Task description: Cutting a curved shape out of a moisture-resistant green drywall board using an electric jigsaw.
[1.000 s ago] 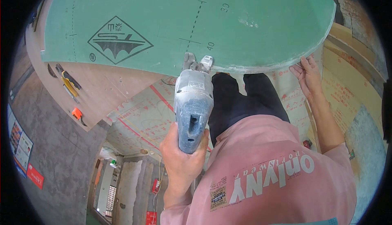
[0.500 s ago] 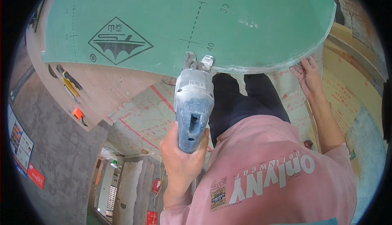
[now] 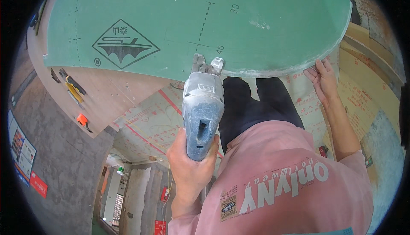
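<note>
1. Gripping the dusty blue-grey power tool (image 3: 202, 107) in the left hand (image 3: 188, 163), fingers closed along both sides of the handle; likely held from behind to steer the front end straight ahead.
2. Touching the near rim of the green board (image 3: 179, 15) with the tool's metal prongs (image 3: 197, 64), directly beyond the left fingers; probably set there for support. Cannot see any blade.
3. Touching the curved rim with the right hand (image 3: 323, 81), well to the right of the left fingers and further out; apparently there to steady the overhang. Cannot tell pinched from merely resting, with the underside hidden.
4. Find the board mostly beyond both hands' fingers, laid printed face up over the tabletop (image 3: 124, 87) at left. Jutting past that support above the dark trousers (image 3: 260, 100), perhaps for free space under the rim.
5. Notice white, powdery edging along the rim between the prongs and the right fingers.
6. Find a toothed blade (image 3: 55, 75), a yellow knife (image 3: 74, 90) and an orange tape measure (image 3: 81, 119) on the tabletop, left of the left fingers and beyond; perhaps placed there to be within reach yet off the board.
</note>
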### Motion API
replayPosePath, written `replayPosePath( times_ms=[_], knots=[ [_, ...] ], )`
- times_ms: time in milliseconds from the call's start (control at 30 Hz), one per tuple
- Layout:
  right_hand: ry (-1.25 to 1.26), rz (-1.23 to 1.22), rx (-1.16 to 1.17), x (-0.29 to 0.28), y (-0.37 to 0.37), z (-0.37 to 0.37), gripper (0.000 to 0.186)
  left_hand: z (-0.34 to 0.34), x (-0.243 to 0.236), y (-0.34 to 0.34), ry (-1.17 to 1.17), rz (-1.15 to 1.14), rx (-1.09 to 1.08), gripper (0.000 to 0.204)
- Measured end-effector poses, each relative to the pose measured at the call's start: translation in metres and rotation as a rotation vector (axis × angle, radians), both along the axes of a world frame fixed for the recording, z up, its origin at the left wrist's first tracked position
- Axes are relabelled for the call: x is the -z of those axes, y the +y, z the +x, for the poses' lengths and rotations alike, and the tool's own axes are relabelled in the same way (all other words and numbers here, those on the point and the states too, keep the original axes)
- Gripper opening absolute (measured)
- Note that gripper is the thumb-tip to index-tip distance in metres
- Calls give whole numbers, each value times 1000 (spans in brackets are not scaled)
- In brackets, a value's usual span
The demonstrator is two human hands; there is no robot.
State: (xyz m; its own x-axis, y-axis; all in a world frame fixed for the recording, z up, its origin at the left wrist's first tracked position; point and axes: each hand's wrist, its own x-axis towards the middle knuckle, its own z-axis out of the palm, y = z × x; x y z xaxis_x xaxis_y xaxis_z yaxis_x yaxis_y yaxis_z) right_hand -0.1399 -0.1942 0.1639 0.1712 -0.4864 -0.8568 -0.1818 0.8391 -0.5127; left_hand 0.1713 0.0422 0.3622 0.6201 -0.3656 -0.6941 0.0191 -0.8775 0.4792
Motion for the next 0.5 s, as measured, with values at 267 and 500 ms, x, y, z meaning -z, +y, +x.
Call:
replayPosePath(
  times_ms=[267,500],
  knots=[
    [-17,0,2,0,0,-2,24,1,1,0,-18,-27,31,26],
    [-3,-3,-4,0,-1,-1,24,1,2,1,-3,-16,30,27]
  ],
)
